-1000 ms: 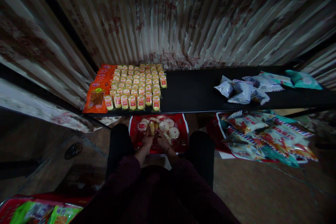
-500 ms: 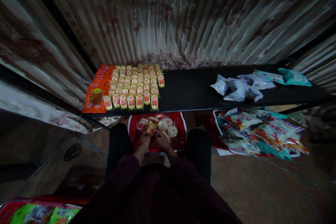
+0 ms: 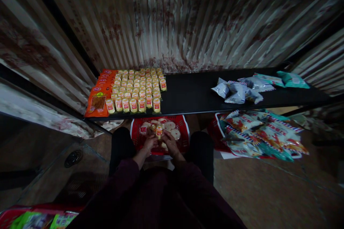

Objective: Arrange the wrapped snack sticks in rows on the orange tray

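Between both my hands, over the red basket [image 3: 186, 134], is a small yellow snack cake [image 3: 158, 132] in a clear wrapper, its red label facing up. My left hand [image 3: 151, 143] has its fingers closed on the cake's left side. On the right side, my right hand [image 3: 170, 141] pinches it too. Round white wrapped cakes [image 3: 174, 134] lie in the basket beneath. Rows of the same yellow packets [image 3: 134, 89] stand on the black shelf [image 3: 188, 93] above the basket, beside orange snack bags [image 3: 98, 100].
Silver-blue snack bags [image 3: 236, 91] and teal bags [image 3: 292, 79] lie on the shelf's right part. Below, a second red basket [image 3: 215, 132] is heaped with chip bags [image 3: 276, 134]. At lower left is another red basket [image 3: 16, 213] with green packets. Striped curtains [image 3: 166, 18] hang behind the shelf.
The snack cake in my hands has turned upright, with its label now showing. Both hands have shifted slightly right. The camera view has moved a little.
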A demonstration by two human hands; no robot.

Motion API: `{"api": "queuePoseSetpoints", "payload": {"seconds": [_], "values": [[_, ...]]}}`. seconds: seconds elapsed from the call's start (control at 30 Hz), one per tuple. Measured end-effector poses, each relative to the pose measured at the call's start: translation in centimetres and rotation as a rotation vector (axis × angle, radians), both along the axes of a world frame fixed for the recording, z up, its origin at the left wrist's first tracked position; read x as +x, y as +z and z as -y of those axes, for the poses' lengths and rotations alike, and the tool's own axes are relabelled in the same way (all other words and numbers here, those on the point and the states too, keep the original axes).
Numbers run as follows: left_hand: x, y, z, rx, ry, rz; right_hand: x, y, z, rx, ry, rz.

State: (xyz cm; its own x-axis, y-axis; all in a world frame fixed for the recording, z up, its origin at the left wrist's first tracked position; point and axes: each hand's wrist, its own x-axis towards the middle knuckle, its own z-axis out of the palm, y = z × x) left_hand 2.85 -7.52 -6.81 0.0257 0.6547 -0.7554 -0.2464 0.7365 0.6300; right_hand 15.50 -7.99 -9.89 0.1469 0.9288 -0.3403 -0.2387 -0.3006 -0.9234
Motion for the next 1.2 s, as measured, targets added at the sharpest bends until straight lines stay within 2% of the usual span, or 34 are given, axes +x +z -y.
{"api": "queuePoseSetpoints", "payload": {"seconds": [0.17, 0.4, 0.57, 0.67, 0.83, 1.0, 1.2], "values": [[1.2, 1.7, 0.3, 0.077, 0.025, -0.004, 0.5, 1.8, 0.3, 0.056, -0.028, 0.028], [2.4, 4.3, 0.2, 0.243, 0.027, -0.002, 1.0, 5.0, 0.0, 0.078, -0.072, -0.056], [3.0, 5.3, -0.4, 0.318, 0.060, 0.047, 1.2, 6.9, -0.6, 0.190, -0.130, 0.009], [3.3, 5.7, -0.8, 0.358, 0.071, 0.059, 1.4, 7.6, -0.9, 0.235, -0.117, -0.004], [3.6, 6.6, -1.2, 0.443, 0.056, -0.075, 1.7, 8.2, -1.0, 0.254, -0.090, 0.033], [4.0, 7.4, -1.5, 0.595, 0.076, -0.245, 1.5, 8.5, -1.2, 0.228, -0.112, 0.060], [4.5, 9.2, -1.6, 0.741, 0.037, -0.375, 1.2, 10.4, -1.5, 0.253, -0.132, 0.092]]}}
